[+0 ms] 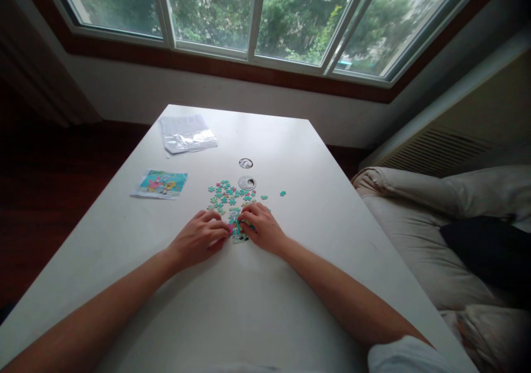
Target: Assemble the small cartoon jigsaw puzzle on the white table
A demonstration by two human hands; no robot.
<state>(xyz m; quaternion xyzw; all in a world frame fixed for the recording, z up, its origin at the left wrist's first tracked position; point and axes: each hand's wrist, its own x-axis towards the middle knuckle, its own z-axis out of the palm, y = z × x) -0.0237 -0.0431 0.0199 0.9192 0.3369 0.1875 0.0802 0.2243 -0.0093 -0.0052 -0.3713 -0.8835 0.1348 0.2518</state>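
On the white table, a small joined section of jigsaw puzzle [237, 230] lies between my two hands. My left hand [199, 236] is at its left edge, fingers curled together with the tips against a pink puzzle piece [230, 228]. From the other side my right hand [264, 229] bends over the section, its fingertips closed on its right part and covering some of it. Just beyond the hands spreads a heap of loose, mostly turquoise jigsaw pieces [225, 193]. One stray piece [282, 193] lies apart to the right.
A colourful reference picture [163, 184] lies on the table [249, 317] to the left. Behind it is a clear plastic bag [188, 134]. Two round black-and-white discs [247, 182] show past the pieces. A beige sofa [431, 240] stands at the right, windows ahead.
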